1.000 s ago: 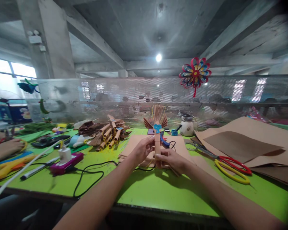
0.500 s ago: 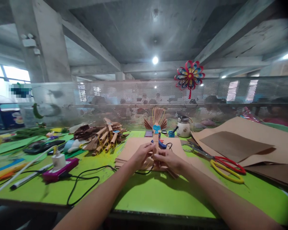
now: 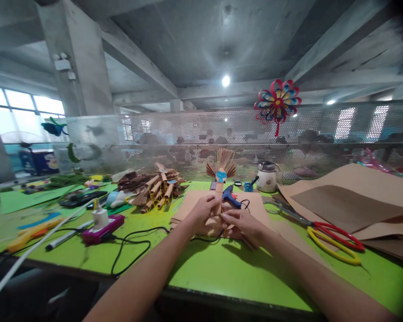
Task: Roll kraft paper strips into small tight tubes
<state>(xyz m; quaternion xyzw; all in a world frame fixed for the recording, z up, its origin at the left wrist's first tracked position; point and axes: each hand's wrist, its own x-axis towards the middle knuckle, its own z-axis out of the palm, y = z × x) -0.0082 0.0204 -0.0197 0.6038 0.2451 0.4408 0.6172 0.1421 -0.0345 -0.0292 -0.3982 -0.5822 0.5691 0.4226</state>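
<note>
Head view: both hands pinch one folded brown paper piece upright over the stack of brown sheets (image 3: 191, 203) on the green table (image 3: 221, 268); left hand (image 3: 204, 213) grips its side, right hand (image 3: 243, 223) its base. Paper piece (image 3: 219, 197) sits between fingertips. Best kept pinched low and square, pleats aligned. Glue gun (image 3: 229, 195) just behind. Fingertip contact hard to make out; forearms cut off at the bottom edge.

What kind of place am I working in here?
Likely a paper-craft workshop: a green table with brown paper sheets, scissors, a glue gun and a pile of finished paper fans.
</note>
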